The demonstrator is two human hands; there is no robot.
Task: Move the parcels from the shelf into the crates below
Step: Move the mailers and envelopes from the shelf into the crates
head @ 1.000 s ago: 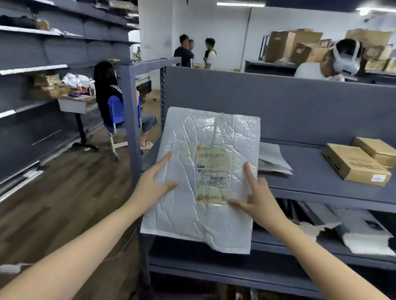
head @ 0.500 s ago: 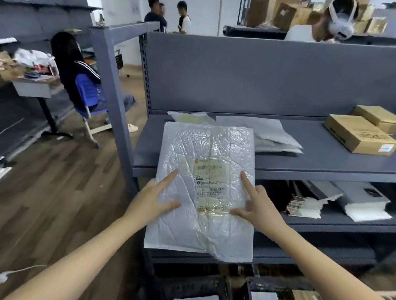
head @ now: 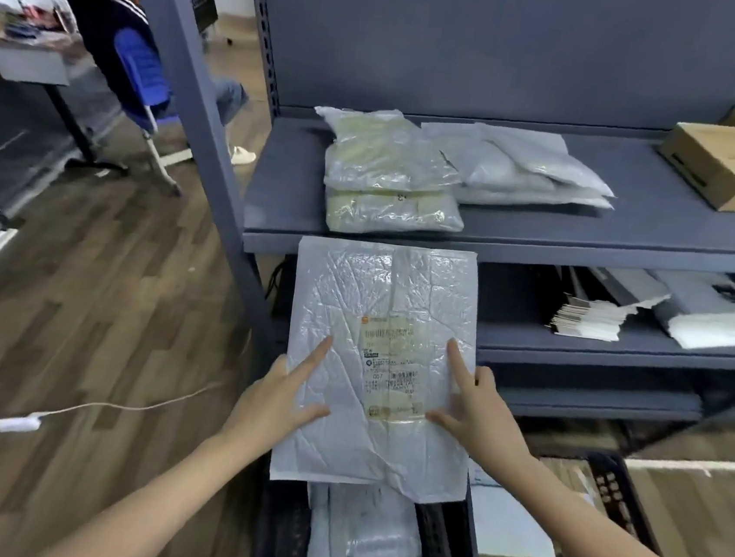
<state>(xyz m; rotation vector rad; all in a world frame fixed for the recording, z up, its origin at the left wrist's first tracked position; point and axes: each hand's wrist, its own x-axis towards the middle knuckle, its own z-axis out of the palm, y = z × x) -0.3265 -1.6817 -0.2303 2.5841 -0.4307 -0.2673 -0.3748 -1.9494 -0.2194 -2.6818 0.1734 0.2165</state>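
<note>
Shelving [head: 634,224] of grey steel fills the right of the view. On its upper board lie two clear-bagged parcels [head: 385,176] stacked at the front edge, grey poly bags [head: 522,167] just beside them, and cardboard boxes [head: 726,166] well apart at the far right. The board below carries a fanned stack of envelopes [head: 592,320] and white padded mailers [head: 706,314].

In front of the shelf edge, held in the air with its label facing up, is the white parcel [head: 379,325]. The left hand [head: 280,400] grips its left side and the right hand [head: 478,412] its right side. On each, thumb and forefinger lie spread on the face and the other fingers are hidden behind it.

The parcel hangs over the left crate [head: 284,532], a black one that holds a grey bagged parcel [head: 361,536]. Touching it on the right is a second crate [head: 619,500] with a white parcel and brown boxes inside.

A slanting shelf post [head: 187,78] stands at the left. Beyond it are a wood-plank floor [head: 83,293], a pale cable with a switch [head: 19,424], and a person seated on a blue chair [head: 139,63] at a cluttered counter [head: 26,56].
</note>
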